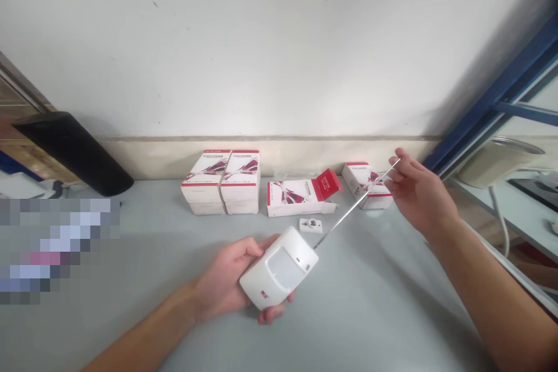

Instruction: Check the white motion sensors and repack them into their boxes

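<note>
One white, rounded-rectangular plastic device (271,288), held in the curled fingers of the left hand (226,276), aims its long axis and thin silver metal antenna (349,212) far-rightward to the right hand (422,197), whose fingers pinch its tip, red-and-white cardboard boxes (240,174) standing beyond.

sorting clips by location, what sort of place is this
Probably an indoor work area for small electronics, judging by the white plastic sensor-like device in the left hand, the flat grey tabletop below and the red-and-white cardboard boxes.
</note>
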The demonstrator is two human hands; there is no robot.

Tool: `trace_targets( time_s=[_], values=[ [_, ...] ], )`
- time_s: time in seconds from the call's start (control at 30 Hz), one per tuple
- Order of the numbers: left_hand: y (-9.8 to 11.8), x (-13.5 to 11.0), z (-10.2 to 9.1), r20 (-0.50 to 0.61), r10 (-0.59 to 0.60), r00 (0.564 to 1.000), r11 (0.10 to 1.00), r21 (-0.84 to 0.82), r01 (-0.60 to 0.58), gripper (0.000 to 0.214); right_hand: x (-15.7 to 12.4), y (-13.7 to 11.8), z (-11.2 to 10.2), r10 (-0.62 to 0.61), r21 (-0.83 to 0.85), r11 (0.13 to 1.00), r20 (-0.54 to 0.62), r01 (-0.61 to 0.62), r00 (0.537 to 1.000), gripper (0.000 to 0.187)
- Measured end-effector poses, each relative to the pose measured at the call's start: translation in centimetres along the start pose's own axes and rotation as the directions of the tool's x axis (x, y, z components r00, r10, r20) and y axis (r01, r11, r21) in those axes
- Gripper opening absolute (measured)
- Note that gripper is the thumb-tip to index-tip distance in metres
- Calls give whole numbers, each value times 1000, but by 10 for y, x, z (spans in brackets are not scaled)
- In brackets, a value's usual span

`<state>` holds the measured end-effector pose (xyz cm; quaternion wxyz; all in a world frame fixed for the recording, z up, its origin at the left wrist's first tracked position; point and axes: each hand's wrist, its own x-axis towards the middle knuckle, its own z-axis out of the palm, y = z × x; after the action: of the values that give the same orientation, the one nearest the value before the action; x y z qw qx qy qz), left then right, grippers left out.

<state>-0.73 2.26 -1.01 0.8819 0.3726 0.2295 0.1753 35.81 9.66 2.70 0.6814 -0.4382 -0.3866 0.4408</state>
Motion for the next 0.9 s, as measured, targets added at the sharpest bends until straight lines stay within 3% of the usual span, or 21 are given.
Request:
trace_targets(
  time_s=[0.2, 0.4, 0.5, 0.7, 0.9],
  values=[
    [0, 2, 1, -23, 8, 1000, 1000, 2, -8, 40, -1, -4, 4, -4, 29, 1000, -37, 5, 999, 30],
    [0, 2, 1, -30, 4, 1000, 1000, 10, -4, 40, -7, 0, 12, 33, 1, 999, -48, -33, 998, 46],
    [-1, 2, -1, -30, 18, 999, 1000, 11, -18, 41, -13, 4, 18, 34, -85, 996, 9, -34, 999, 48],
    [-2, 2, 3, -106, 84, 991, 996, 9, -84, 41, -43, 8, 45, -114, -242, 959, 136, 145, 984, 36],
    [-7, 3, 10, -150, 149, 977, 988, -12, -152, 47, -85, 12, 76, -40, -239, 964, 308, 118, 951, 32]
  ],
)
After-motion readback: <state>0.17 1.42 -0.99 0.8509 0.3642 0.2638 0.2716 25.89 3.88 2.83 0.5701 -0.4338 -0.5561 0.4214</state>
